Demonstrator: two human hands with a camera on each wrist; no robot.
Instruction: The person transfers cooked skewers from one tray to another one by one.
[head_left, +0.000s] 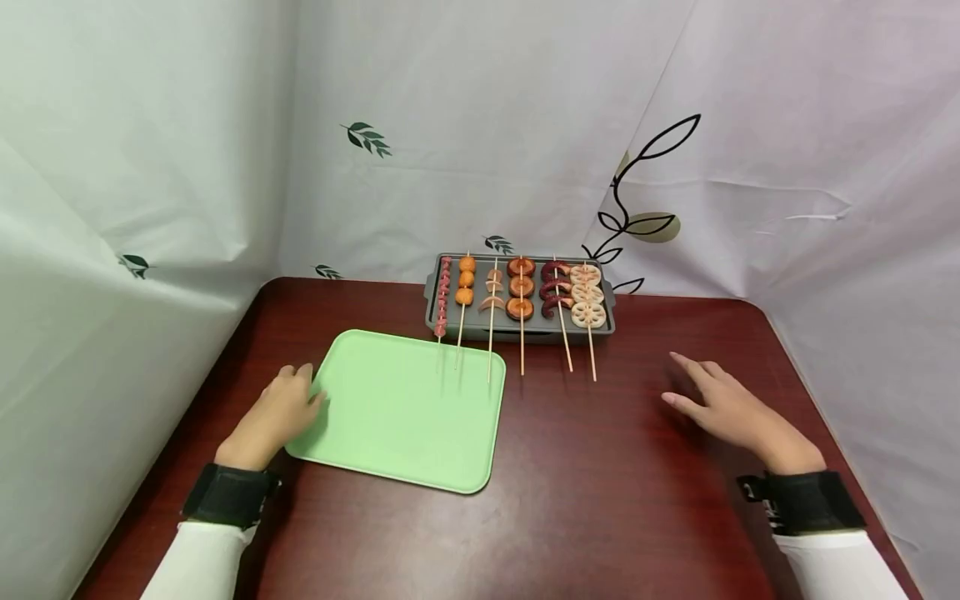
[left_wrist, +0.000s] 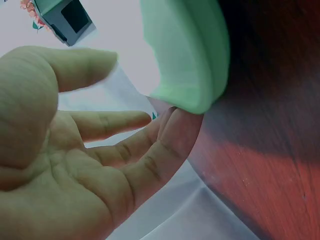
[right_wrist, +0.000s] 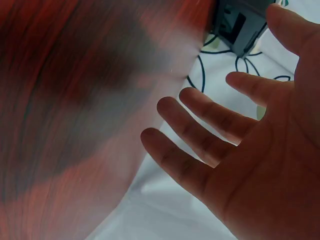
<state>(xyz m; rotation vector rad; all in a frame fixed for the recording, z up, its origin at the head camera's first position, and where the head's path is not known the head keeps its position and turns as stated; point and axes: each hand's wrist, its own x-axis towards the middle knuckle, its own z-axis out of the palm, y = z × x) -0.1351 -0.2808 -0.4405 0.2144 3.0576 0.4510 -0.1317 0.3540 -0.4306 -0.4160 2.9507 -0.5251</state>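
My left hand (head_left: 272, 414) is at the left edge of a light green rectangular tray (head_left: 397, 417). In the left wrist view its fingers (left_wrist: 150, 162) look relaxed, and one fingertip meets or passes behind the tray's rim (left_wrist: 202, 75); actual contact is hard to tell. The thumb stays apart from the rim. My right hand (head_left: 731, 410) hovers over the right side of the table, holding nothing, its fingers (right_wrist: 187, 127) spread. Between and beyond the hands, a grey grill pan (head_left: 517, 337) carries several food skewers, including orange balls (head_left: 466, 279), mushroom slices (head_left: 521, 308) and lotus root slices (head_left: 588, 315).
The skewers' bare sticks (head_left: 522, 354) jut over the pan's front, some reaching above the tray's far right corner. A dark red wooden table (head_left: 585, 500) lies under everything. White patterned cloth (head_left: 480, 125) hangs behind and along both sides.
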